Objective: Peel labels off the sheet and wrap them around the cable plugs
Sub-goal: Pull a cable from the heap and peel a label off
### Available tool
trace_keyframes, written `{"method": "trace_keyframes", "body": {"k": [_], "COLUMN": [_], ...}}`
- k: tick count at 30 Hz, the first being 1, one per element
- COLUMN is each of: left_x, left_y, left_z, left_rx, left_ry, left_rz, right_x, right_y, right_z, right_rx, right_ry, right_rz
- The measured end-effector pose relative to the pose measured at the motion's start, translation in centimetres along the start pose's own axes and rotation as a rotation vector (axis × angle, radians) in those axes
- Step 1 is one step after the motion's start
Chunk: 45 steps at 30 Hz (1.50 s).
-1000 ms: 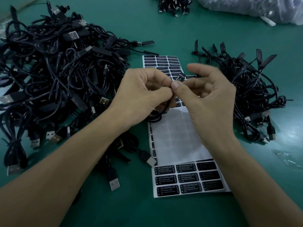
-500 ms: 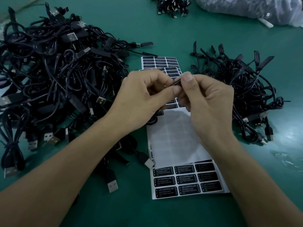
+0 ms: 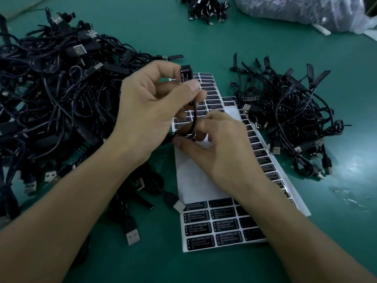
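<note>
The black labels at the 6 o'clock end of the white sheet read "LED CONTROLLER" in white capitals. The smaller lines beneath them were too blurred to read. The label wrapped on the plug toward 12 o'clock carried white print, also unreadable.

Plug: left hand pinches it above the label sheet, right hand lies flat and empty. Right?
No. Head view: the left hand does pinch the plug above the label sheet, but the right hand is not flat and empty; it pinches the cable below the plug.
</note>
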<state>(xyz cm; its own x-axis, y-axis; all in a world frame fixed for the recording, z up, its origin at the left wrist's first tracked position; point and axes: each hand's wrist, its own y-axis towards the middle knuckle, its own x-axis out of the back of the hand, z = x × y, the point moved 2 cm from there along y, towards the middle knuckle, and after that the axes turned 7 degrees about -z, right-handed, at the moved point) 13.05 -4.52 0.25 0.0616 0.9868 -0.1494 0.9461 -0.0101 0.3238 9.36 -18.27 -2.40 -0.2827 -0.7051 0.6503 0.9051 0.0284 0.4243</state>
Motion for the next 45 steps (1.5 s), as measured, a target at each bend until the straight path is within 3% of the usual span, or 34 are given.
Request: {"method": "trace_keyframes", "body": {"k": [12, 16, 20, 22, 24, 26, 29, 32, 35, 40, 45], "left_x": [1.2, 1.8, 2.4, 2.4, 2.4, 2.5, 2.5, 3.0, 3.6, 4.0, 3.8], "left_y": [0.9, 1.2, 1.5, 1.5, 1.6, 1.7, 1.6, 1.4, 1.4, 1.7, 2.2], "left_z": [-0.4, -0.4, -0.6, -0.6, -0.3, 0.2, 0.8, 1.2, 1.3, 1.1, 1.3], "left_rx": [0.107, 0.146, 0.042, -0.018, -0.053, -0.079, -0.140, -0.220, -0.215, -0.127, -0.155], "left_ry": [-0.210, -0.173, -0.105, -0.053, 0.077, 0.297, 0.693, 1.138, 1.421, 1.645, 1.586], "left_rz": [-0.221, -0.350, -0.442, -0.439, -0.419, -0.376, -0.196, -0.068, -0.063, -0.029, -0.077], "right_x": [2.4, 5.1, 8.5, 10.0, 10.6, 10.3, 9.5, 8.6, 6.9, 3.6, 3.1], "right_y": [0.8, 1.4, 2.1, 2.2, 2.1, 1.9, 1.5, 1.3, 1.0, 0.6, 0.3], "right_z": [1.2, -0.2, -2.3, -3.4, -4.3, -5.4, -5.1, -3.4, -2.0, -1.5, -2.2], "right_rx": [-0.034, -0.056, -0.159, -0.209, -0.242, -0.354, -0.467, -0.336, -0.141, 0.136, 0.143], "right_ry": [0.397, 0.173, -0.056, -0.194, -0.276, -0.378, -0.595, -0.617, -0.529, -0.315, -0.211], "right_rz": [-0.292, -0.486, -0.747, -0.798, -0.773, -0.627, -0.479, -0.507, -0.503, -0.282, -0.267]}}
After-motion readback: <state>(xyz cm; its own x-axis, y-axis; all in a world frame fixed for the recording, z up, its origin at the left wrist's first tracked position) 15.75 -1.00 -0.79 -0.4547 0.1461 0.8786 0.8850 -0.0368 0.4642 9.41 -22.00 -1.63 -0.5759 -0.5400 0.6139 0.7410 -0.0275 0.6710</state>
